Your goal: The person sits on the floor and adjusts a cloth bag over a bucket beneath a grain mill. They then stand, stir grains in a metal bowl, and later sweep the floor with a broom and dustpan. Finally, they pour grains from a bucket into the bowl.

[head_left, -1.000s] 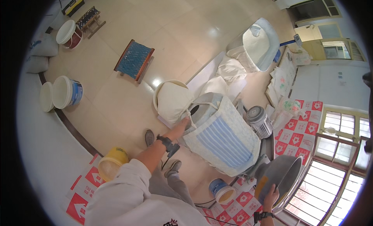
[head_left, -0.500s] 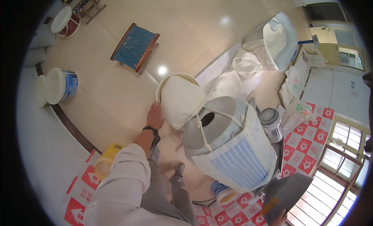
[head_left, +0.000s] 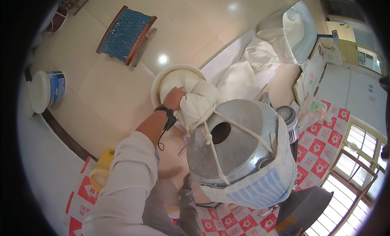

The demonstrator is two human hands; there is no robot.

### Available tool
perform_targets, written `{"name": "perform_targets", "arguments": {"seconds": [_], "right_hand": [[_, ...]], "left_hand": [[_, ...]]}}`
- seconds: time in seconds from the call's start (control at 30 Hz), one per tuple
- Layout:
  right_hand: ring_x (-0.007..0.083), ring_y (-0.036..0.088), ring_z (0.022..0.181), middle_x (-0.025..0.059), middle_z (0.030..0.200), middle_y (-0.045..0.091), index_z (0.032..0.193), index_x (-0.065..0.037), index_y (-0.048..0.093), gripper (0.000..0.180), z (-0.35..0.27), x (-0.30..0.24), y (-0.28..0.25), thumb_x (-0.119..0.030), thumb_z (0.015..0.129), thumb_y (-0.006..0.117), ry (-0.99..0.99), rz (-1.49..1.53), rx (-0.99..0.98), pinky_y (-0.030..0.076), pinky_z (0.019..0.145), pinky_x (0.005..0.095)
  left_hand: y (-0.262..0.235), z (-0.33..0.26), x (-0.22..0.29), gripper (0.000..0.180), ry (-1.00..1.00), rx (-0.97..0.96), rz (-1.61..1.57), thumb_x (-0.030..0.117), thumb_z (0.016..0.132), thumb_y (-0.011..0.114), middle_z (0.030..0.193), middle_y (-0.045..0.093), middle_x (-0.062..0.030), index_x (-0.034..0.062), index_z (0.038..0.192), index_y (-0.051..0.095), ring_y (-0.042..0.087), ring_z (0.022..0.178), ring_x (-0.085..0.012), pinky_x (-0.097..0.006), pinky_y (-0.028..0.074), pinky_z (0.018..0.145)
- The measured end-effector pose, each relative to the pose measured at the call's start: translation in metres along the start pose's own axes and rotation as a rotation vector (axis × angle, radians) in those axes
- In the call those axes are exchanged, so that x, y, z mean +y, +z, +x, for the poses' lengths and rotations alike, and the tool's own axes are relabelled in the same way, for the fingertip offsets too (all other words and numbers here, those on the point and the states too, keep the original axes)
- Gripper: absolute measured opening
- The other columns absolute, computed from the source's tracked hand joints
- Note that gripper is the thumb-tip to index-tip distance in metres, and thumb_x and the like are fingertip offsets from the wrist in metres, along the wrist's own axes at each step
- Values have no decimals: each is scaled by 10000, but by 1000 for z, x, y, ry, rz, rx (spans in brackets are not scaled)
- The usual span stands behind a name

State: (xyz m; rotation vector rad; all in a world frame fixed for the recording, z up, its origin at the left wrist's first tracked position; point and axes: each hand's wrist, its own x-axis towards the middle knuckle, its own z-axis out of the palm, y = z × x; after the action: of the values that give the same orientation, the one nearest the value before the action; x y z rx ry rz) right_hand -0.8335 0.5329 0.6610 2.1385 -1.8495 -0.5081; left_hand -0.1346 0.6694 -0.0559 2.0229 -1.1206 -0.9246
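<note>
My left hand (head_left: 174, 98) grips a bunched fold of a white cloth bag (head_left: 201, 92), whose near end is gathered at the side of a round grey metal machine (head_left: 203, 154). Under the bag stands a cream round tub (head_left: 155, 87). The machine's sloped top has a dark hole, white cords cross it, and a blue-striped cloth (head_left: 260, 189) wraps its near side. At the lower right edge, my right hand (head_left: 299, 232) shows only in part, holding a dark grey scoop (head_left: 306, 207) by its underside; most of its fingers are hidden.
A motor (head_left: 288, 118) sits right of the machine. Stuffed white cloth (head_left: 237, 79) runs to a large pale bin (head_left: 306, 33) of white powder. A blue woven stool (head_left: 128, 35), white bucket (head_left: 42, 92) and yellow bucket (head_left: 101, 171) stand leftward. Windows (head_left: 341, 199) lie lower right.
My left hand has moved from the tub's side onto the cloth bag, which is now squashed and folded, showing more of the tub's inside. My view has shifted, and the scoop remains in my right hand.
</note>
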Motion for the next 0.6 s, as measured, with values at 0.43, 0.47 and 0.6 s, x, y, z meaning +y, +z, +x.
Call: {"name": "perform_targets", "arguments": {"seconds": [0.43,0.47,0.6], "right_hand": [[360,650,977,316,1251,620,1437,153,487,747,-2,-90,-22,-494,1070,554,301,272,7,584,775,457],[359,653,978,315,1254,620,1434,154,488,749,-3,-85,-20,-498,1070,553,197,198,5,584,771,455],[347,655,943,297,1214,638,1397,170,500,758,-5,-74,-18,-514,1072,548,404,330,10,581,697,444]], "left_hand": [[109,-16,-31,376,-6,589,-604,218,850,781,1065,741,-219,34,1173,723,714,1025,-383,-469,545,930],[107,-18,-26,362,-24,606,-700,218,849,782,1059,742,-214,34,1154,720,717,1020,-373,-466,545,922],[60,-33,8,250,-125,403,-739,201,871,767,990,749,-159,46,1055,698,728,943,-293,-402,548,842]]}}
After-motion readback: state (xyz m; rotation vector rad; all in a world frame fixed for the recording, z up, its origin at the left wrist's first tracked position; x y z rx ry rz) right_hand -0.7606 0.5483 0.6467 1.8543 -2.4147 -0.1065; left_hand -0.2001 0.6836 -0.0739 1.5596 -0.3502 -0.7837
